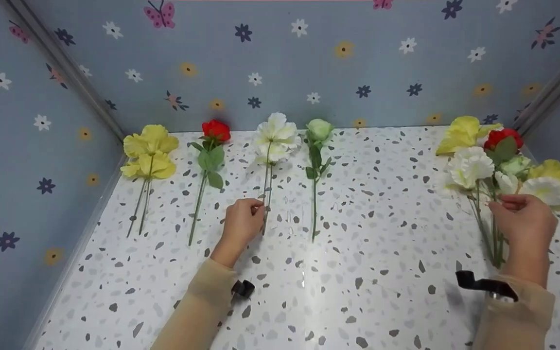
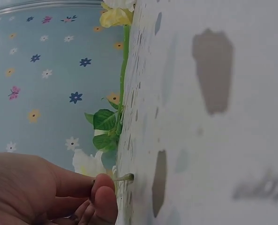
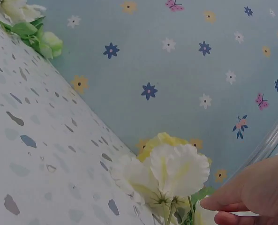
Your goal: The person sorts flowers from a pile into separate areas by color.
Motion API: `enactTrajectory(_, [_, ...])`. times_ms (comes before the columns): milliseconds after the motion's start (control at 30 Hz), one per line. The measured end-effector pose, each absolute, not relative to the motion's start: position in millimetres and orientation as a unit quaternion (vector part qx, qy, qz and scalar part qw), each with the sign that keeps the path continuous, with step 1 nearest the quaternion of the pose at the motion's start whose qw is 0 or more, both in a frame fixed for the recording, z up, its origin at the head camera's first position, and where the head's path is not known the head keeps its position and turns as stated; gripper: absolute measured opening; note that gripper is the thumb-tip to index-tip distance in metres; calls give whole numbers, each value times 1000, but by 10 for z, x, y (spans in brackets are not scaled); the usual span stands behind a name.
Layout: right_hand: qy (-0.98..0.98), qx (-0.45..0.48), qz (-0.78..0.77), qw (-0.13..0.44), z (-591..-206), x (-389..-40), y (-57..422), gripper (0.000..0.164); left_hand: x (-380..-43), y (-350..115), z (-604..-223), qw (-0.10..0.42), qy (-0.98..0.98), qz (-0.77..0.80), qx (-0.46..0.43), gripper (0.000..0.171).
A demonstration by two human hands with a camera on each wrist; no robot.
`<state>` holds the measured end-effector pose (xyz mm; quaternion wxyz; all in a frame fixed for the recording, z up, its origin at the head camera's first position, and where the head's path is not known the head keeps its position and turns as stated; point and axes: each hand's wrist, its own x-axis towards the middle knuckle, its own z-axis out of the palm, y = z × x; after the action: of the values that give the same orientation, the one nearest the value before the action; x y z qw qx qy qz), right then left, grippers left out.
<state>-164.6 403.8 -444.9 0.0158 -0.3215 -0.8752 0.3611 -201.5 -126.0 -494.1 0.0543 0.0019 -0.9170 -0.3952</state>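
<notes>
My left hand [image 1: 243,221] pinches the lower stem of a white flower [image 1: 276,136] lying in the middle of the speckled table. In the left wrist view, the stem end [image 2: 125,177] sticks out past the thumb and finger of the left hand [image 2: 59,192]. At the far right, my right hand [image 1: 525,218] is over a mixed bunch with curled fingers beside a small white bloom [image 1: 507,183]. Whether the fingers of the right hand [image 3: 251,197] grip anything is unclear. The bunch also has a white flower [image 1: 469,167], a red rose [image 1: 503,140] and a yellow flower [image 1: 462,133].
Left of my left hand lie yellow flowers [image 1: 151,150] and a red rose [image 1: 216,130]; right of it lies a pale green rose [image 1: 320,130]. Blue patterned panels [image 1: 289,63] wall the speckled table [image 1: 382,243] at the back and sides.
</notes>
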Motion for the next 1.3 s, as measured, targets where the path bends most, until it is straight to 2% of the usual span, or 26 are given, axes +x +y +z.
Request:
enactTrajectory(400, [-866,-359,347,-9,-4621,-1611,4182,65,-1995,-1265,-4897,34,-929,-368,7,12])
enactTrajectory(633, [-863,-369,344,-9,-4673,-1583,4214,58,-1990,-1285,-4900,21,-934,-357,-1,10])
enactTrajectory(967, [-873,-326,357,-66,-4608,-1558,4245,59,-1986,-1280,-4909,18,-935,-353,-7,8])
enactTrajectory(1133, [-874,-317,360,-71,-4604,-1563,4269,58,-1987,-1281,-4913,8,-933,-359,-9,8])
enactTrajectory(1300, [-862,-350,364,-56,-4608,-1600,4208,56,-1992,-1297,-4910,2,-933,-359,-7,4])
